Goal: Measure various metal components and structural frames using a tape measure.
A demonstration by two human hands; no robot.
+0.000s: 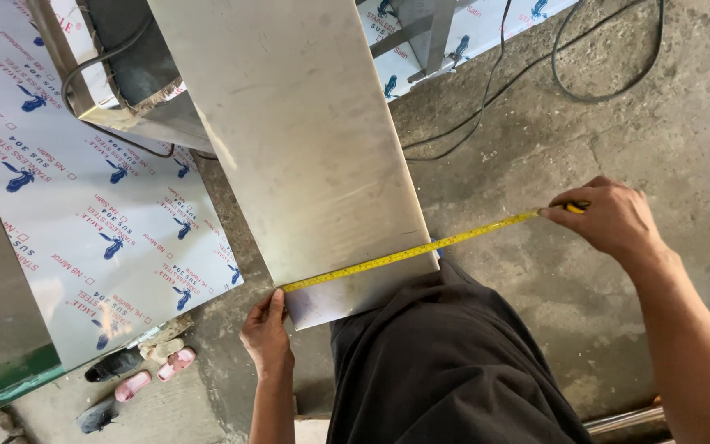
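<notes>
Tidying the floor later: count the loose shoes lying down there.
4, all on the concrete at lower left: black shoe, pale sandal, pink sandal, second pink sandal. A dark shape below may be a fifth.

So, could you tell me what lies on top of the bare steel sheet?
A yellow tape measure crosses the steel sheet, pinned by the left hand and pulled by the right hand. The tape's case is hidden.
</notes>
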